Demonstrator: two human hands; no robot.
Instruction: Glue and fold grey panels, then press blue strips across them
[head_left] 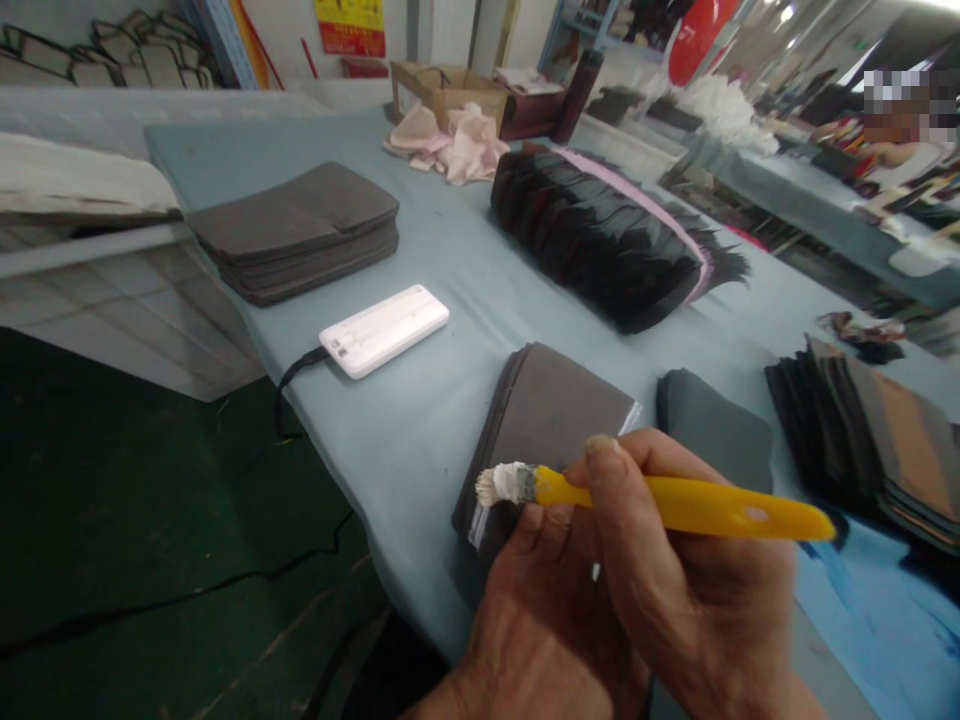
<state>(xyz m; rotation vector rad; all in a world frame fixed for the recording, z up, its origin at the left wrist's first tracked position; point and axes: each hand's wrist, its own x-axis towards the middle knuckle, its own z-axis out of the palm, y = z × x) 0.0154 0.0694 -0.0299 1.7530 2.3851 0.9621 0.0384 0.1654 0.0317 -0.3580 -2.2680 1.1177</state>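
My right hand (682, 570) grips a yellow-handled brush (697, 503) with the thumb on top of the handle. White paste, which looks like glue, coats the brush's bristles (499, 484), and they are at the lower left edge of a stack of dark grey sheet pieces (559, 405). White streaks show along the left and right edges of the top piece. Below the brush, my left hand (551, 600) has bent fingers holding the near end of this stack; its thumb is hidden behind my right hand.
A white power bank (384, 330) with a black cable lies near the table's left edge. Around it are a taller grey stack (300, 225), a strapped black bundle (600, 235), a dark green-grey stack (712, 425), brown-black pieces (885, 430), pink cloth (469, 145) and a cardboard box (450, 95).
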